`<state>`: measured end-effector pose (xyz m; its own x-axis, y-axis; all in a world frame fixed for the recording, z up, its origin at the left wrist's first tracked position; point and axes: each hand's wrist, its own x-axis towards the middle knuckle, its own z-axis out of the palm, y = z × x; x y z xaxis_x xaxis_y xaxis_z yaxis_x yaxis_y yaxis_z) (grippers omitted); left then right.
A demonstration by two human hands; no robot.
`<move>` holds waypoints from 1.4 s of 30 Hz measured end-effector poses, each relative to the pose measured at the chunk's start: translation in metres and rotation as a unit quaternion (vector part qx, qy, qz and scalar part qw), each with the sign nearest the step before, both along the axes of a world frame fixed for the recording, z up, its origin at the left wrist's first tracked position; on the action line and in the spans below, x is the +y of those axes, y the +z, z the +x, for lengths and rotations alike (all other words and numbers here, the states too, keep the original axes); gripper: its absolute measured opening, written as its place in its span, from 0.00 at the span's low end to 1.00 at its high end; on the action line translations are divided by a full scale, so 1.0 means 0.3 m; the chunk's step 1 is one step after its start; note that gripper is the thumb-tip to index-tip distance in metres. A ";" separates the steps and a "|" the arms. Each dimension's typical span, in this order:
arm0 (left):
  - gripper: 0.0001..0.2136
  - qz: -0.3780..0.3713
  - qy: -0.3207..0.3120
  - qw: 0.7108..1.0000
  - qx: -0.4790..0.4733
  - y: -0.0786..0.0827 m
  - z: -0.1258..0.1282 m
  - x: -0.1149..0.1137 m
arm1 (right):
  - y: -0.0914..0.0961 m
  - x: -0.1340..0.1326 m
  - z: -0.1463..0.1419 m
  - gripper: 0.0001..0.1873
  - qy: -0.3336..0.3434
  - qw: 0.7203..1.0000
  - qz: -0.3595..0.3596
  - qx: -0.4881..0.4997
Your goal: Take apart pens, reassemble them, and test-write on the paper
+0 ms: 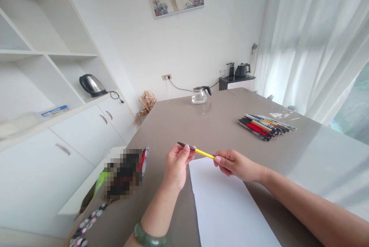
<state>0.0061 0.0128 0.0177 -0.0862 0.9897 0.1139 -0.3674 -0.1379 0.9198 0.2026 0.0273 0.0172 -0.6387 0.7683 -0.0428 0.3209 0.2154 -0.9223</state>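
A yellow pen (204, 153) with a black end is held level between both hands, above the far edge of a white sheet of paper (227, 204). My left hand (178, 162) pinches its black end between thumb and fingers. At the yellow end, the thumb and fingers of my right hand (232, 164) are closed on the pen. A green bangle (150, 237) circles my left wrist. Farther right on the table lies a bundle of pens (261, 127), mostly red, black, white and yellow.
On the brown table (173, 124) stands a glass pot (199, 95) with clear liquid, at the far side. Small white scraps (279, 115) lie behind the pens. A blurred-out dark item (123, 174) and a beaded strap (89, 222) lie at the left edge. Shelves hold a steel kettle (93, 85).
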 end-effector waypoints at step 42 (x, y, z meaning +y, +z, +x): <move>0.09 0.092 0.065 0.994 -0.003 0.064 -0.013 -0.032 | -0.031 0.009 -0.008 0.12 0.008 0.994 0.105 -0.024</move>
<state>0.0022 0.0031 0.0369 -0.2136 0.9323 0.2918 -0.3417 -0.3511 0.8718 0.2001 0.0299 0.0078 -0.6518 0.7533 0.0878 0.3578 0.4075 -0.8402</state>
